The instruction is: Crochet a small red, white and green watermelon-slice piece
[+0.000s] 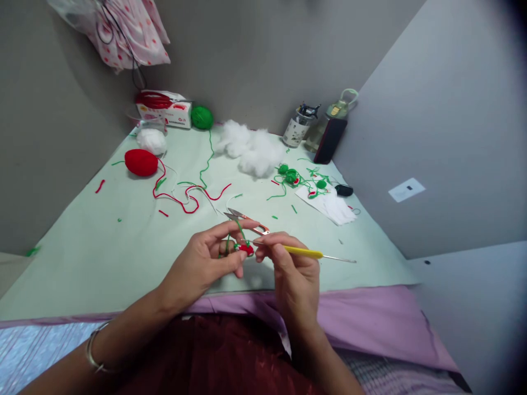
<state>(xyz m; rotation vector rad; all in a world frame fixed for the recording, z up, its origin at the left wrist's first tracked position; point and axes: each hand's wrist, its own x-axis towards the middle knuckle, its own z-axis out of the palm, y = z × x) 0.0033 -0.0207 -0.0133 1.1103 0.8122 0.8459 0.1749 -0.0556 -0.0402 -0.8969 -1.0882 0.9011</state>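
Between thumb and fingers, my left hand (212, 255) pinches a small red, white and green crochet piece (246, 249). Green yarn (241, 230) runs from it over my raised left index finger. My right hand (294, 269) grips a crochet hook (302, 251) by its yellow handle, pencil-fashion. The hook's working tip meets the top of the piece, though the exact stitch is too small to make out. Its other metal end points right, past my hand. Just beyond my left fingertips lie thread snips (249, 219) with orange handles, partly hidden by the fingers.
Red (141, 163), white (151, 141) and green yarn balls (202, 117) stand at the back left, loose strands trailing forward. White stuffing (253, 148) lies at the back. Green crocheted bits (290, 175), white paper (329, 206), a phone (330, 141), a bottle (327, 123) and a pen cup (296, 129) are back right.
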